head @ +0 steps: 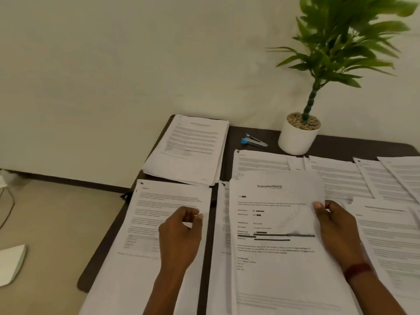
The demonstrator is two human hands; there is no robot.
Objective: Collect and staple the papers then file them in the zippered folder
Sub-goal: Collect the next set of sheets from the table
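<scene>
The dark brown worktop (247, 135) stands against a pale wall and is mostly covered in white printed papers. A thick squared far-left stack (188, 151) sits at the back corner. A near-left stack (145, 226) lies closer to the person. Loose fanned sheets (341, 178) overlap along the right side. The sets lie apart from one another, probably so each can be gathered in turn without mixing.

A leafy green plant in a white round pot (295, 142) stands at the back, beyond the papers and clear of the working space.

In the middle, a white sheet headed TransferMate (272, 226) lies on top of other pages. The right hand (336, 226) pinches its right edge with the thumb on top and the fingers beneath. That grip suits lifting the page or sliding it onto a pile. The left hand (179, 233) is over the near-left stack with its fingers curled toward the thumb. Nothing shows between them, and whether it touches the paper is unclear. It looks placed to steady or take that stack.

A small blue and silver stapler (253, 141) lies untouched on bare worktop between the far-left stack and the pot, within reach for later. The zippered folder is not in view. Collecting seems to be barely underway.
</scene>
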